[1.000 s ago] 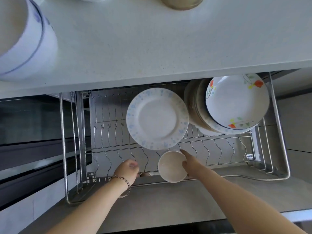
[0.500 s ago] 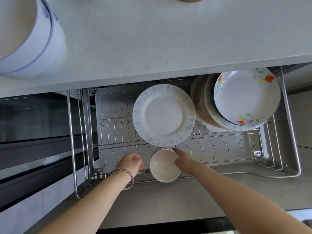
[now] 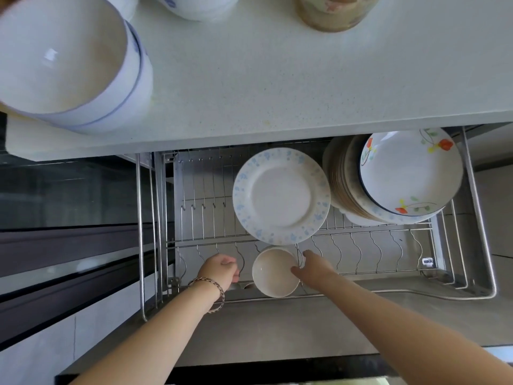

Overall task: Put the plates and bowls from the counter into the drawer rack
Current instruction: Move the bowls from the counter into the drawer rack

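Our right hand (image 3: 313, 270) pinches the rim of the cream bowl (image 3: 274, 273), which sits in the front row of the drawer rack (image 3: 347, 255). Our left hand (image 3: 220, 269) curls beside it; we cannot tell whether it grips anything. The bowl looks glazed, brittle and slippery, so we'd keep hold of the rim. A blue-flecked plate (image 3: 280, 195) crowds just behind, and stacked bowls (image 3: 69, 65) stand on the worktop (image 3: 277, 79).

Right hand (image 3: 312, 269) gripping cream bowl (image 3: 273, 275), drawer rack (image 3: 374, 232), left hand (image 3: 219, 269) curled
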